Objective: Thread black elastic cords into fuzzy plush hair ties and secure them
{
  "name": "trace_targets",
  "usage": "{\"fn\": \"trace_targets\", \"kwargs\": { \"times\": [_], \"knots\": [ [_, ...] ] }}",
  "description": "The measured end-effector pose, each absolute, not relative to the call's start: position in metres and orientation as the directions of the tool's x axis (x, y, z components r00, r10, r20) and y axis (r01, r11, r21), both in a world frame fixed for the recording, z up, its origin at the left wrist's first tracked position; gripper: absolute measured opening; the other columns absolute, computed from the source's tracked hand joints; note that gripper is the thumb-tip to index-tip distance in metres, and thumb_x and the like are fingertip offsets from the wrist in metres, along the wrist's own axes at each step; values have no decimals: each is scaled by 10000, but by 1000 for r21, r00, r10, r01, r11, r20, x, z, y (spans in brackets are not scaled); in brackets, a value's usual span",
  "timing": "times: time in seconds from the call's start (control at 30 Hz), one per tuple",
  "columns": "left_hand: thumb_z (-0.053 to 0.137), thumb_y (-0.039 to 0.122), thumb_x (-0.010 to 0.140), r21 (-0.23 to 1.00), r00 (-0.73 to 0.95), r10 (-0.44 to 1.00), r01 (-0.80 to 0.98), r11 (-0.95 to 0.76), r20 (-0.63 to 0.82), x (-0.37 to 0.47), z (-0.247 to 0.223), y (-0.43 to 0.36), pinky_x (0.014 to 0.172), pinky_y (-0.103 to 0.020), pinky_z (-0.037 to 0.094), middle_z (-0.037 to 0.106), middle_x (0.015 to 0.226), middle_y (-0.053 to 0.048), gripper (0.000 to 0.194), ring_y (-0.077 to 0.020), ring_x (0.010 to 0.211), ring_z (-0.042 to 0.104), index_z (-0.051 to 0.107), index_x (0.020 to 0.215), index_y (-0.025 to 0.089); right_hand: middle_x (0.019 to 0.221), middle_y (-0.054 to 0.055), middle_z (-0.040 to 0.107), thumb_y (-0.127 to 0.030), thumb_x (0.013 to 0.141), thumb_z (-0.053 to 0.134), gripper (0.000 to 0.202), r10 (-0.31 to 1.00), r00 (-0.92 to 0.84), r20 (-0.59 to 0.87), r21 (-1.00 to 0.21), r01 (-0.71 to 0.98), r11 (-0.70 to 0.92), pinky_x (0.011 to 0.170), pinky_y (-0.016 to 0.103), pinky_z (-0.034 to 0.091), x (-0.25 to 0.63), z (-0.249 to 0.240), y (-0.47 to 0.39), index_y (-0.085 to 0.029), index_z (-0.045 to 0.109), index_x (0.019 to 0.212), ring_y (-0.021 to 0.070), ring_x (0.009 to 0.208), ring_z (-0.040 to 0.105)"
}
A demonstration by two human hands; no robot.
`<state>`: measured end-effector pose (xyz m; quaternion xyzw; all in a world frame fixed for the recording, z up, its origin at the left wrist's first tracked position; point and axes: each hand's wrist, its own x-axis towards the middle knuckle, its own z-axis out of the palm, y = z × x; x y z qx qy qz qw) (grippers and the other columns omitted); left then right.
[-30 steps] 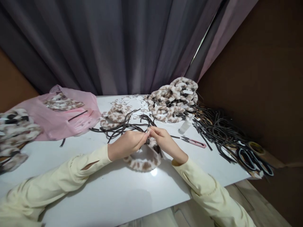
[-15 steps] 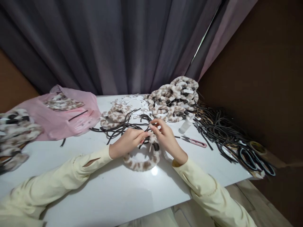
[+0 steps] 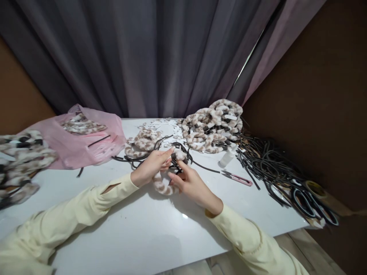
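- My left hand [image 3: 151, 167] grips the fuzzy leopard-print headband [image 3: 160, 184] at its upper end, fingers closed around the furry cover near the tip.
- My right hand [image 3: 187, 182] pinches the same piece from the other side, thumb and fingertips pressed on the band just below that end; both hands are clamped on it, neither is free.
- The headband sits between the two hands, just above the white bench [image 3: 143, 225], its lower curve near or touching the surface; I cannot tell which.
- Its arc runs from the tip at my left fingertips down and toward me, bowing beneath the gap between the hands. The long axis lies roughly away-and-toward me, tilted slightly left.
- The left hand is nearer the upper tip; the right hand is nearer the mid-curve.
- Loose black bands [image 3: 160, 152] lie tangled directly beyond the hands.
- A pile of finished fuzzy headbands [image 3: 210, 128] stands further back to the right.
- Pink thread snips [image 3: 237, 178] lie to the right of my right hand, well apart.
- A small clear bottle [image 3: 226, 157] stands behind the snips.
- A pink plastic bag [image 3: 71, 145] rests at the left.
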<state>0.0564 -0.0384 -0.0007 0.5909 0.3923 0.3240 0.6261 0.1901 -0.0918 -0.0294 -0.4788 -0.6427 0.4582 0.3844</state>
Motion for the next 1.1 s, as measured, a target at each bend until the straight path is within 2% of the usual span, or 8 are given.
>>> {"fn": "trace_targets", "kwargs": {
  "times": [0.13, 0.23, 0.4, 0.5, 0.6, 0.73, 0.87, 1.1],
  "knots": [
    [455, 608, 775, 990, 480, 870, 131, 53, -110, 56, 1, -40, 417, -211, 157, 231, 451, 78, 534, -49, 407, 185, 286, 492, 188, 610, -26, 555, -276, 841, 508, 264, 965, -263, 2, -985, 166, 47, 393, 194, 386, 186, -30, -90, -170, 469, 1080, 101, 457, 497],
    [388, 577, 823, 955, 439, 898, 269, -127, -5, 53, -2, -39, 419, -210, 204, 264, 430, 67, 524, -62, 401, 240, 307, 486, 184, 560, -27, 530, -265, 853, 486, 135, 977, -200, 67, -951, 284, 123, 443, 197, 371, 186, -26, -92, -159, 529, 781, 87, 456, 461],
    [339, 379, 912, 407, 515, 743, 625, -667, 427, 48, -13, -39, 502, -220, 308, 544, 559, -5, 411, -115, 536, 478, 581, 667, 155, 503, -22, 512, -234, 882, 438, 331, 961, -218, 169, -822, 508, 260, 509, 205, 326, 192, -18, -95, -173, 452, 557, 91, 479, 446],
    [327, 341, 935, 151, 579, 662, 688, -710, 475, 47, -19, -39, 510, -232, 321, 582, 576, -29, 411, -133, 555, 527, 602, 699, 146, 510, -25, 485, -200, 888, 424, 310, 948, -251, 197, -714, 626, 314, 495, 216, 273, 193, -16, -97, -179, 448, 580, 92, 455, 391],
    [339, 316, 937, 39, 615, 613, 689, -723, 496, 47, -23, -37, 518, -237, 335, 598, 586, -39, 390, -149, 573, 559, 610, 718, 141, 523, -22, 469, -162, 879, 429, 283, 942, -271, 197, -607, 721, 335, 495, 224, 244, 192, -17, -100, -184, 430, 597, 101, 459, 371],
    [345, 291, 935, 48, 647, 609, 666, -744, 459, 48, -26, -35, 533, -244, 350, 631, 632, -55, 360, -170, 608, 591, 616, 759, 135, 570, -3, 499, -139, 868, 417, 237, 913, -302, 275, -469, 787, 402, 510, 233, 239, 195, -19, -101, -189, 426, 637, 124, 503, 410],
    [335, 261, 928, 205, 656, 650, 626, -753, 384, 50, -20, -37, 527, -239, 340, 628, 610, -43, 369, -151, 553, 565, 608, 710, 142, 627, 14, 509, -157, 897, 336, 232, 863, -242, 443, -394, 812, 430, 537, 240, 264, 204, -25, -92, -195, 421, 684, 142, 557, 426],
    [376, 202, 873, 482, 616, 691, 506, -715, 378, 53, -9, -44, 463, -228, 233, 381, 408, 49, 430, -75, 409, 323, 393, 445, 164, 667, 8, 444, -213, 909, 306, 240, 847, -209, 489, -568, 660, 491, 599, 244, 314, 211, -31, -72, -207, 350, 674, 147, 632, 419]
  ]
}}
